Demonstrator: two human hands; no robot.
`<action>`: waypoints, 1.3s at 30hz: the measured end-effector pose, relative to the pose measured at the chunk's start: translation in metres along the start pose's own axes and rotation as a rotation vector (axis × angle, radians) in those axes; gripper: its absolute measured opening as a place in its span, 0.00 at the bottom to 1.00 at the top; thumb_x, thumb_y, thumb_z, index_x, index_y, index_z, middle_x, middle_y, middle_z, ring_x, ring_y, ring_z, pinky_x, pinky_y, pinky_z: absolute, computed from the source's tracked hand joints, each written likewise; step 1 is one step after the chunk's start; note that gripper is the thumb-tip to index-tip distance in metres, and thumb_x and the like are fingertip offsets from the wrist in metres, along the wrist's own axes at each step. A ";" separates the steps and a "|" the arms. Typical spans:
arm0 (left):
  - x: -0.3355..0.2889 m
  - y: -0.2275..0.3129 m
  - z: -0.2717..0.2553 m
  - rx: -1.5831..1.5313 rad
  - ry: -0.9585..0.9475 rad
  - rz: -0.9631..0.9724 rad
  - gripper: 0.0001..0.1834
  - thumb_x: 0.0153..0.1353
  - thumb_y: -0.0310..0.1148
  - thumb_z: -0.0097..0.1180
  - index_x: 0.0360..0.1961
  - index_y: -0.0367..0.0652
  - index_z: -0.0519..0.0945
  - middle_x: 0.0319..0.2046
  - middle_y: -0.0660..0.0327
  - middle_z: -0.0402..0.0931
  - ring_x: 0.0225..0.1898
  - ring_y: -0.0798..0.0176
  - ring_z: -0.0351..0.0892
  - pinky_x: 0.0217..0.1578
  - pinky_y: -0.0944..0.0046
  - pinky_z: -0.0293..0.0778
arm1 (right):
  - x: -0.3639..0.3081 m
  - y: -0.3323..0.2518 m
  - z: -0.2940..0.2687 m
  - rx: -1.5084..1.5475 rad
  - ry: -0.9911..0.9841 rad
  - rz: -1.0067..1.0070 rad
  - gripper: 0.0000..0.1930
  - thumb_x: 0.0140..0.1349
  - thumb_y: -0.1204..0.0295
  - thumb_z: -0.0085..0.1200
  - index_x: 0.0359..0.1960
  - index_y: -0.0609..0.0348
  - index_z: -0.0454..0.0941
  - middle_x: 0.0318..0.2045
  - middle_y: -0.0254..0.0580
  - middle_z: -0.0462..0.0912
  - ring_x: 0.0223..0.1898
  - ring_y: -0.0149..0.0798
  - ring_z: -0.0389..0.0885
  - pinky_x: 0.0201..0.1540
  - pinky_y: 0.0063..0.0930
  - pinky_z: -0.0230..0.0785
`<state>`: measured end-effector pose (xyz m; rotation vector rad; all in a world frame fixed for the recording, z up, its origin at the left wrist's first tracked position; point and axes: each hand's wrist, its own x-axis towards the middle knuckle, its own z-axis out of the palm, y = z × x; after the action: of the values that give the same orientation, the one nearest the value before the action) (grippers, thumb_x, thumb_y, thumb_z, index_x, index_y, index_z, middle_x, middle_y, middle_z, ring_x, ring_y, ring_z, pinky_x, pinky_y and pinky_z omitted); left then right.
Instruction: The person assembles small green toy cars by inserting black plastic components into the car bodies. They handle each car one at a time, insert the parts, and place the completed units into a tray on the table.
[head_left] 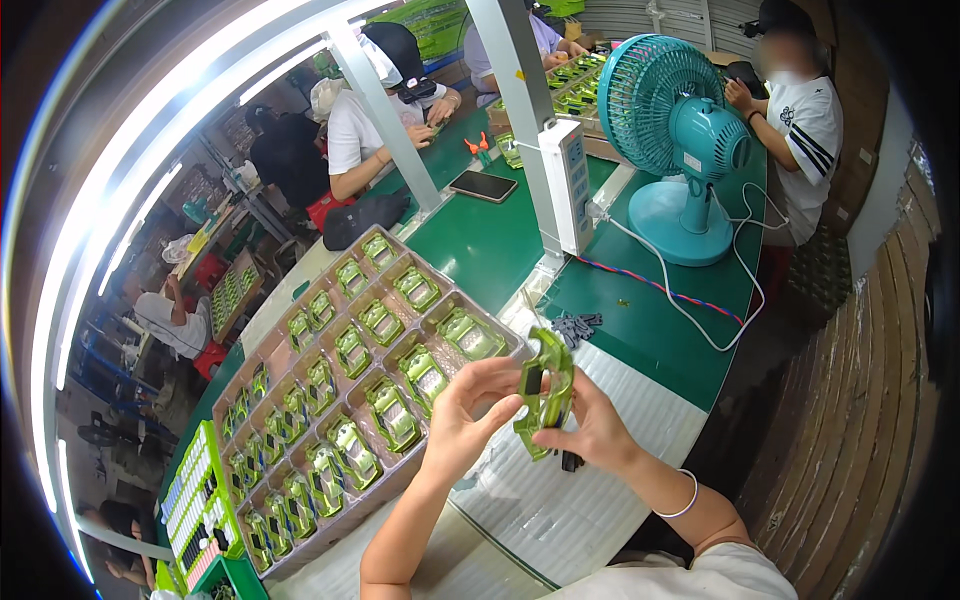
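Observation:
In front of me, a green plastic toy car shell (551, 372) with dark inner parts is held upright on its edge, clear of the work surface. My right hand (597, 428) grips its right side, thumb across the lower front. My left hand (468, 412) closes on the left side, fingertips and thumb at the dark part. Just left of my hands lies a large compartmented tray (300, 355) with several similar green shells (395, 412) in its pockets. Small grey plastic parts (574, 328) are piled beyond the held shell.
A teal fan (690, 150) and a white power strip (566, 185) on a metal post stand at the far right, with cables trailing. A phone (483, 186) and a dark cap (365, 220) lie farther back. Co-workers sit around the green table. A green bin (228, 578) is at lower left.

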<state>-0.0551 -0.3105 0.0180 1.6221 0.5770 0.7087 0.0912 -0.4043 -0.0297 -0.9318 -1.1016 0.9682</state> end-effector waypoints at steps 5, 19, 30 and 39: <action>-0.001 -0.003 0.010 0.251 -0.103 0.175 0.38 0.45 0.35 0.67 0.56 0.38 0.63 0.50 0.54 0.69 0.49 0.60 0.71 0.50 0.59 0.68 | 0.001 -0.005 -0.003 0.336 0.168 0.033 0.38 0.44 0.82 0.62 0.58 0.59 0.55 0.51 0.40 0.66 0.56 0.35 0.64 0.58 0.30 0.58; -0.001 0.007 -0.008 0.668 0.070 0.238 0.34 0.41 0.40 0.65 0.50 0.37 0.70 0.43 0.49 0.74 0.40 0.56 0.77 0.41 0.62 0.72 | 0.004 0.006 0.003 0.141 0.165 -0.020 0.41 0.48 0.75 0.61 0.63 0.60 0.49 0.61 0.47 0.57 0.63 0.42 0.55 0.63 0.38 0.47; 0.012 -0.025 -0.270 1.050 1.000 -0.395 0.36 0.40 0.50 0.61 0.45 0.32 0.71 0.39 0.43 0.76 0.42 0.46 0.77 0.43 0.54 0.72 | 0.003 0.005 0.007 0.111 0.146 0.101 0.30 0.54 0.73 0.56 0.57 0.61 0.58 0.55 0.50 0.65 0.58 0.43 0.63 0.58 0.36 0.57; 0.034 -0.104 -0.392 1.120 1.266 -0.583 0.33 0.45 0.49 0.62 0.43 0.32 0.69 0.41 0.45 0.75 0.43 0.47 0.76 0.43 0.52 0.73 | 0.010 0.010 0.005 0.107 0.123 0.105 0.22 0.55 0.70 0.55 0.51 0.61 0.64 0.49 0.46 0.70 0.52 0.41 0.69 0.53 0.34 0.64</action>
<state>-0.3138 -0.0016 -0.0405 1.5904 2.5960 0.9715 0.0862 -0.3915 -0.0357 -0.9559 -0.8961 1.0319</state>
